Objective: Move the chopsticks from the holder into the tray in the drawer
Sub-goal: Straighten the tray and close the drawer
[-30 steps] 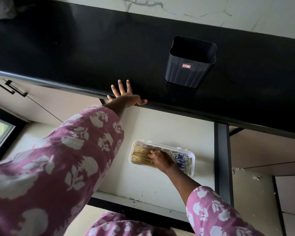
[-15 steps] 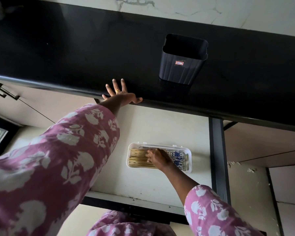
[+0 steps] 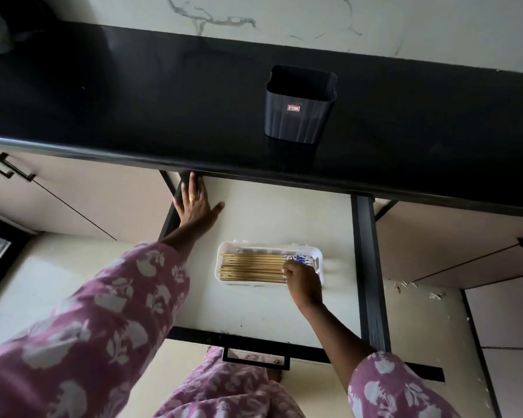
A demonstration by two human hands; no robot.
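A dark ribbed holder (image 3: 299,110) stands upright on the black counter, and nothing shows above its rim. Below it the drawer (image 3: 254,315) is pulled out, with a white tray (image 3: 219,262) lying on its pale floor. Several wooden chopsticks (image 3: 251,267) lie side by side in the tray, their blue-patterned ends to the right. My right hand (image 3: 304,282) is curled over those right ends, covering the tray's right corner. My left hand (image 3: 195,206) lies flat with fingers spread at the drawer's back left corner, touching the black side rail.
The black counter (image 3: 133,101) overhangs the back of the drawer. The drawer has black side rails and a bar handle (image 3: 255,359) at its front. Closed cabinet doors flank it on both sides. A marble wall runs behind the counter.
My left hand has dropped from the counter edge into the drawer's back left corner. My right hand has slid from the middle of the chopsticks to their right ends.
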